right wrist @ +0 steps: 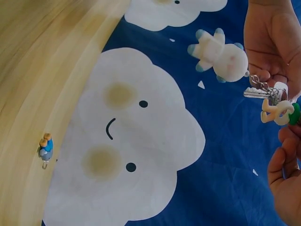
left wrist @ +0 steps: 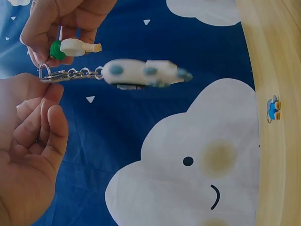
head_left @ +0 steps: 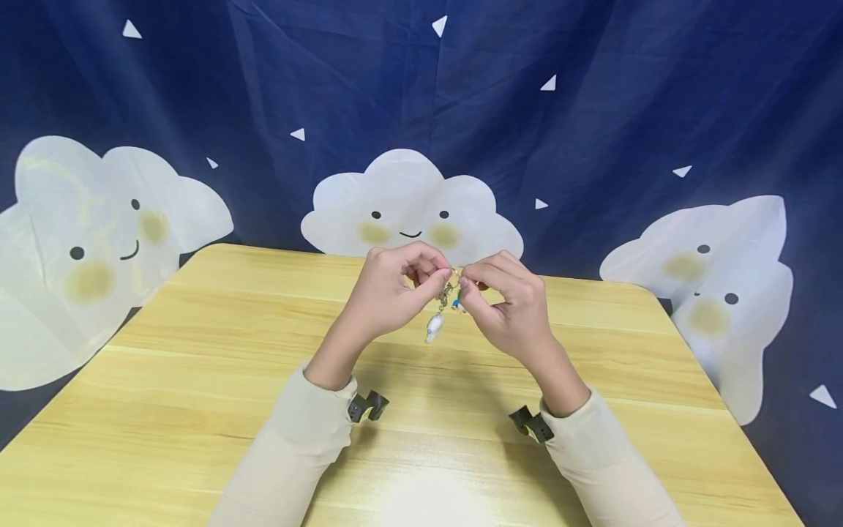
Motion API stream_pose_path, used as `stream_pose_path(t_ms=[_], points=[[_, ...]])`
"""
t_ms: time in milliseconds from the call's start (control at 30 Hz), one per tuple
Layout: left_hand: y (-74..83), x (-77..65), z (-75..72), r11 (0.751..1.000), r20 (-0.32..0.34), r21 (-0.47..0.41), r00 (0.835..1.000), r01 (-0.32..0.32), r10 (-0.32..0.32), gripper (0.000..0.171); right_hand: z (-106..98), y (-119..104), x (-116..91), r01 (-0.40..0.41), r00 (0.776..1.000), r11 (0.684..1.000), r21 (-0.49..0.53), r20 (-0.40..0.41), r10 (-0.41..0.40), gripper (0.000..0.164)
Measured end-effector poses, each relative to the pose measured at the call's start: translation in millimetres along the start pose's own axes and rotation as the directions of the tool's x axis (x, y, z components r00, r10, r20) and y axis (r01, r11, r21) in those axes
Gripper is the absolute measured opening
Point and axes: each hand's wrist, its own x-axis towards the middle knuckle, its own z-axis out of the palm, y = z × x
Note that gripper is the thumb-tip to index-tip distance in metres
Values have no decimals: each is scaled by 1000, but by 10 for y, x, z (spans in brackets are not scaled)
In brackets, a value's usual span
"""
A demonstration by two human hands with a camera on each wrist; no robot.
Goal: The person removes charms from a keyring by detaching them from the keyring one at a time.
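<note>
Head: mid-frame, left hand [head_left: 398,289] pinches a metal ring [head_left: 458,278]; white charm [head_left: 435,327] hangs below, nearer the left. Left wrist: white charm's long axis runs rightward from grip; right hand [left wrist: 70,21], upper left, seemingly pinches green-and-white charm [left wrist: 71,47]. Right wrist: key [right wrist: 256,92] between charms, right edge.

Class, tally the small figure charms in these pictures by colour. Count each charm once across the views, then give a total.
White-and-pale-blue charm, hanging from a metal chain: 1
Green-and-white charm, up at the hands: 1
Blue-and-grey charm, on the table: 1
Total: 3
</note>
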Motion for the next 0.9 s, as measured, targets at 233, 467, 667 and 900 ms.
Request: stream_pose_path(t_ms=[233,467,667,900], points=[[1,4,-7,1000,-37,9,999,4,-4,4,9,3,-2,11,1000,1000,13,2,-11,16],[6,3,-4,1000,-84,24,996,7,-5,4,29,14,-3,57,998,998,-13,34,-56,18],[10,9,-25,998,-130,41,991,40,-34,5,53,16,-12,56,997,998,-8,48,-55,18],[-3,-1,-91,993,-184,83,981,83,-67,3,12,106,-65,-120,974,993,-4,195,118,15]])
